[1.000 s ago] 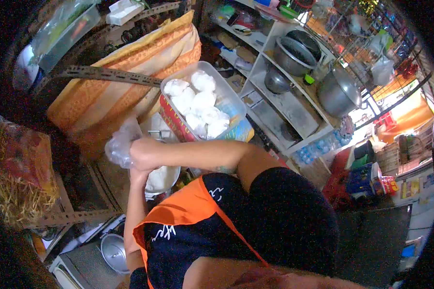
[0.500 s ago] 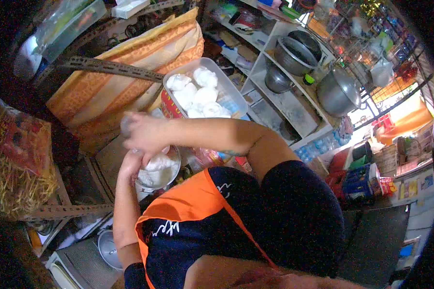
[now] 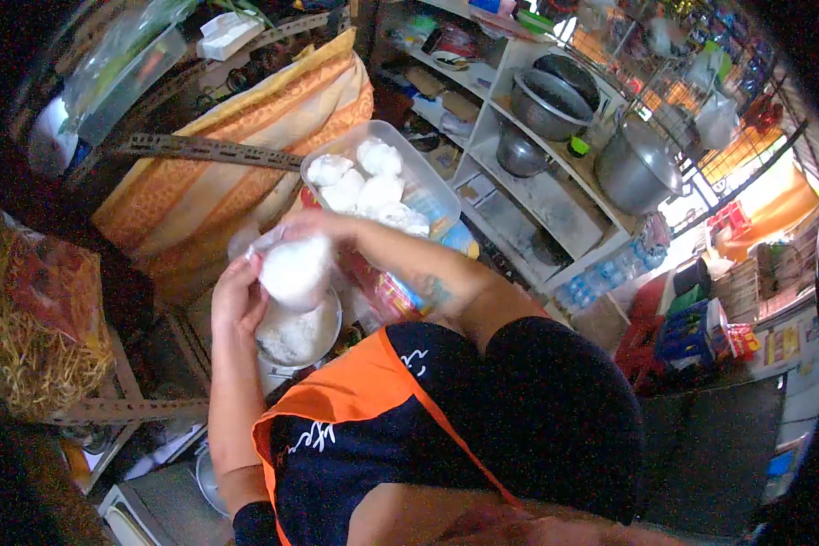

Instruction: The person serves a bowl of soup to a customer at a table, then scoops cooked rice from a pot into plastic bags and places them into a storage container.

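A clear plastic bag filled with something white and powdery [image 3: 296, 273] hangs tilted between my hands, blurred by motion. My left hand [image 3: 238, 296] grips it at the left, near its gathered neck. My right hand [image 3: 317, 226] is closed at the top of the bag, its fingers smeared. Just below is a round bowl [image 3: 338, 326] holding loose white powder [image 3: 291, 335]. Beyond my right forearm, a clear plastic tub [image 3: 437, 187] holds several filled white bags [image 3: 379, 193].
An orange patterned cloth [image 3: 218, 164] hangs behind a metal bar [image 3: 209, 148]. Shelves [image 3: 555, 200] with metal pots [image 3: 637, 168] stand to the right. A straw-like bundle [image 3: 50, 346] is at the left. Colourful packets [image 3: 391, 296] lie beside the bowl.
The filled bag, hidden behind my hands before, now shows above the bowl. My right hand has moved right and up, and my left hand has turned more open to view.
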Tool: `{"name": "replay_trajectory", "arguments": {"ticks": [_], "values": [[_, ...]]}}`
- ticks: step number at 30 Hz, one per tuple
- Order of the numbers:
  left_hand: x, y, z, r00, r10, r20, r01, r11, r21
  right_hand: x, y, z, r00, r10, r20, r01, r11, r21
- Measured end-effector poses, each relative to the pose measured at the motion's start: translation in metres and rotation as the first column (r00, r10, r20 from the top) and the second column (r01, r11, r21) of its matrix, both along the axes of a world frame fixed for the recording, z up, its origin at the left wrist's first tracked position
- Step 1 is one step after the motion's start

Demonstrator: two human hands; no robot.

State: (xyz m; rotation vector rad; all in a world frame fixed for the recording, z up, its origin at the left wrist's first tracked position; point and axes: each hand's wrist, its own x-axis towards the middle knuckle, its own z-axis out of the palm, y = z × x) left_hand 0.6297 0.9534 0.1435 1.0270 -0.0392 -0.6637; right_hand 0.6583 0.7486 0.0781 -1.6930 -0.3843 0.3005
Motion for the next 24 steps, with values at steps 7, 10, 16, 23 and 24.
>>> {"name": "replay_trajectory", "arguments": {"ticks": [7,10,16,23,24], "values": [[0.024,-0.02,-0.047,0.824,0.351,0.445,-0.467,0.866,0.18,-0.046,0.056,0.025,0.855,-0.287,0.433,0.452,0.821,-0.349],[0.017,-0.013,-0.039,0.633,0.111,0.767,-0.542,0.77,0.336,-0.043,0.047,0.04,0.825,-0.209,0.525,0.486,0.735,-0.472],[0.008,0.003,-0.019,0.291,-0.194,0.937,-0.446,0.838,0.313,-0.071,0.033,0.104,0.875,0.002,0.483,0.315,0.757,-0.573],[-0.009,-0.012,-0.001,0.245,-0.275,0.93,-0.257,0.906,0.336,-0.062,0.007,0.089,0.827,-0.108,0.551,0.162,0.986,-0.049],[-0.01,-0.015,-0.001,0.373,-0.283,0.884,-0.156,0.92,0.36,-0.063,0.005,0.087,0.628,0.027,0.778,0.154,0.975,-0.158]]}}
